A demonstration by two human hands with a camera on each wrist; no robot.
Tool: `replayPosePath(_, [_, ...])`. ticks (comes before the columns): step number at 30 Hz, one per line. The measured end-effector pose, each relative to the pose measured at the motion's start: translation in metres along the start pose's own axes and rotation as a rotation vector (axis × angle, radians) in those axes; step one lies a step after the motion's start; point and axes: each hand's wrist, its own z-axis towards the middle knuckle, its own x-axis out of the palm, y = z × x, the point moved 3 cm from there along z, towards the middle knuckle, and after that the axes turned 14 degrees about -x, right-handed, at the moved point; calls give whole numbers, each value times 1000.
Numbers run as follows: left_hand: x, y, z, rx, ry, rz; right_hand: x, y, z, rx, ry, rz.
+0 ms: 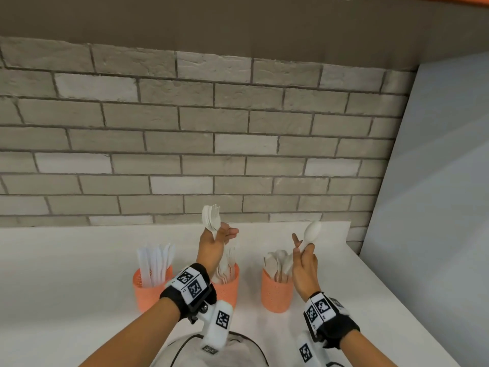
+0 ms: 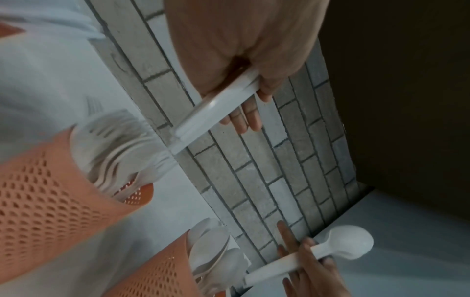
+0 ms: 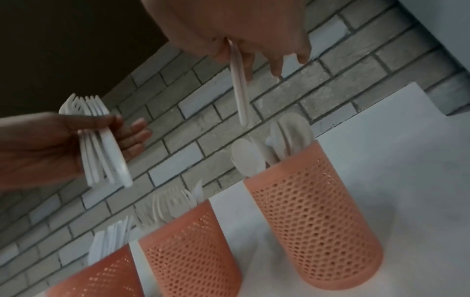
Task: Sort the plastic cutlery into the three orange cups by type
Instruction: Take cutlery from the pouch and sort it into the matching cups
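Three orange mesh cups stand in a row on the white counter. The left cup (image 1: 148,290) holds white knives, the middle cup (image 1: 229,284) holds forks, the right cup (image 1: 276,292) holds spoons. My left hand (image 1: 215,243) is raised above the middle cup and grips a bundle of white forks (image 1: 211,218), tines up; the same forks (image 3: 101,148) show in the right wrist view. My right hand (image 1: 304,263) holds a white spoon (image 1: 312,231) by its handle, bowl up, just above the right cup (image 3: 315,217). The spoon (image 2: 348,243) also shows in the left wrist view.
A grey brick wall (image 1: 185,144) rises behind the counter (image 1: 66,274). A pale panel (image 1: 436,207) closes off the right side. A grey bag with a dark zip (image 1: 219,350) lies at the counter's near edge, between my forearms.
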Motion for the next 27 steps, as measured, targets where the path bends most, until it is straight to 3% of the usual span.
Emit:
replayPosePath(11, [26, 55, 16, -27, -149, 255, 14, -34, -12, -122, 116, -88])
replayPosePath(23, [21, 80, 19, -47, -207, 390, 12, -50, -22, -4, 135, -201])
replayPosePath(27, [23, 85, 22, 25, -197, 616, 12, -43, -20, -8, 122, -137])
